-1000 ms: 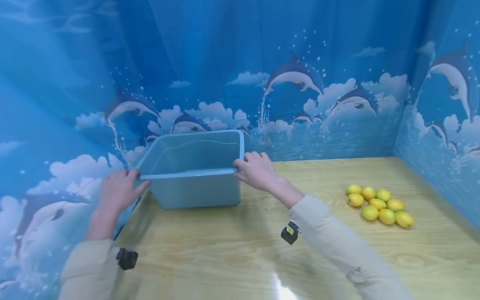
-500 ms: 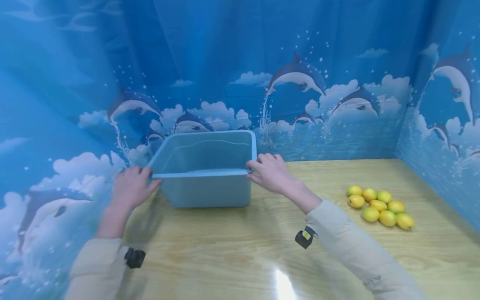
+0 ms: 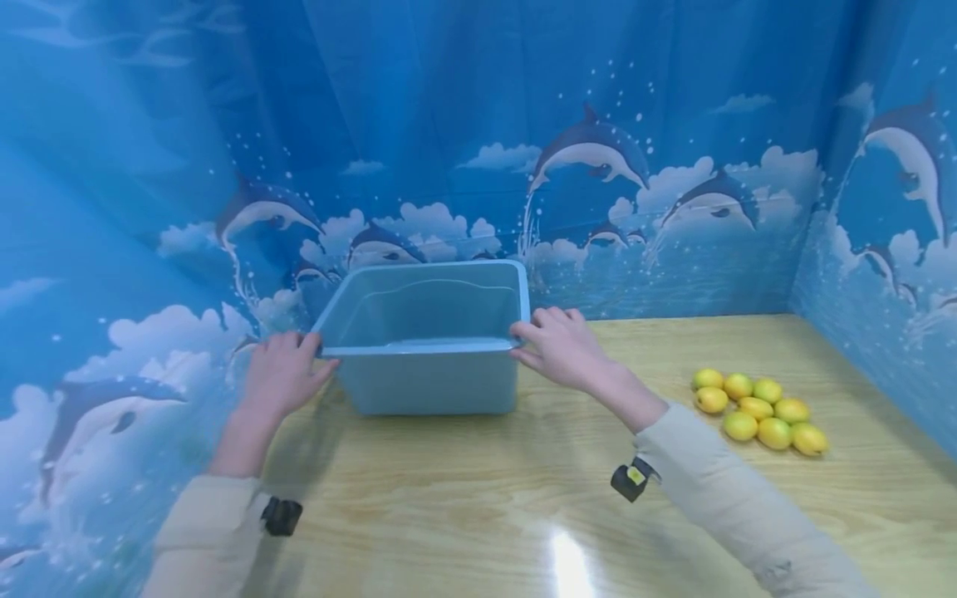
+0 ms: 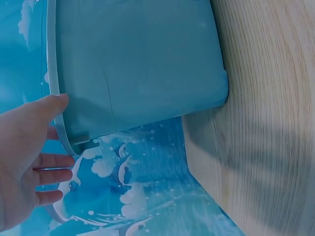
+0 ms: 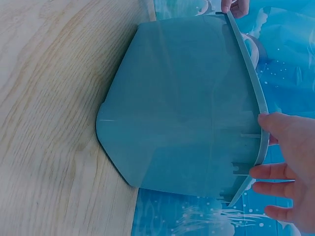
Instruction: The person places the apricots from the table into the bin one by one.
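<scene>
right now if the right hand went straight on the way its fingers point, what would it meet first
The light blue plastic bin: the right hand pinches its rim at the near right corner, so there seems no gap to cross.

I register glare on the surface [image 3: 449, 490] in a bright head view; both wrist views are dimmer, shadowed.

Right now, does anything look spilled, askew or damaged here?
Nothing stands out: the blue plastic bin is upright, left hand and right hand gripping its rim; the yellow-green fruits sit clustered on the table; no visible spill or damage.
</scene>
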`<state>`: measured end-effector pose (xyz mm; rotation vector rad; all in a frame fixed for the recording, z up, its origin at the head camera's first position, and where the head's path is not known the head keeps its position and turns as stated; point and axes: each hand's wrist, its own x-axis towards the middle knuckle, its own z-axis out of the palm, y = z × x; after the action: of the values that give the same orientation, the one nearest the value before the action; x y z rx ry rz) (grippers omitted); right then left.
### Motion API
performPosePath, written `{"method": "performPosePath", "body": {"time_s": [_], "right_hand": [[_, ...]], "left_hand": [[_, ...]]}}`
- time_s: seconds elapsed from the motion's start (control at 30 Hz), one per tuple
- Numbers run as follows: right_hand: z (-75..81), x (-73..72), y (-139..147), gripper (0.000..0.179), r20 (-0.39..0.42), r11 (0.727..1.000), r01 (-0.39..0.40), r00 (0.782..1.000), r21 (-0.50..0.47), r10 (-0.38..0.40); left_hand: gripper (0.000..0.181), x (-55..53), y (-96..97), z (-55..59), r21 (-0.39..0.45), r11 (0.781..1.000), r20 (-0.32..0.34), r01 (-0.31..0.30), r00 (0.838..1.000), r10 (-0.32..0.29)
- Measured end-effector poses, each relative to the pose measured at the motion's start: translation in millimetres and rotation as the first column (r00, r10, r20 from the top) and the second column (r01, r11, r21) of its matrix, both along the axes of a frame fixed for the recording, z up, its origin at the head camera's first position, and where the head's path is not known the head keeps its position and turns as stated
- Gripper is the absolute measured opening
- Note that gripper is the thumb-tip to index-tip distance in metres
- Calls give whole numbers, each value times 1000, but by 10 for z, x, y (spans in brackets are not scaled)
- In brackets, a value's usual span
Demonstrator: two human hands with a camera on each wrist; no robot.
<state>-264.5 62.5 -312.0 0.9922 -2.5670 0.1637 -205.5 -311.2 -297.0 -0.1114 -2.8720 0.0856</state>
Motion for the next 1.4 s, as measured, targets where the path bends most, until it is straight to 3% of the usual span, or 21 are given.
{"method": "performPosePath", "body": {"time_s": [0.3, 0.57, 1.4], "right_hand": [[-39, 12, 206, 30, -27, 999, -1, 1000, -34, 0], [-56, 61, 383, 29, -8, 998, 9, 1000, -55, -9], [16, 200, 963, 31, 38, 998, 61, 997, -25, -60]], "left_hand": [[39, -16, 167, -4, -20, 999, -37, 44, 998, -45], [40, -37, 321, -33, 3, 998, -22, 61, 998, -61], [29, -17, 790, -21, -64, 981, -51, 181, 981, -185]]}}
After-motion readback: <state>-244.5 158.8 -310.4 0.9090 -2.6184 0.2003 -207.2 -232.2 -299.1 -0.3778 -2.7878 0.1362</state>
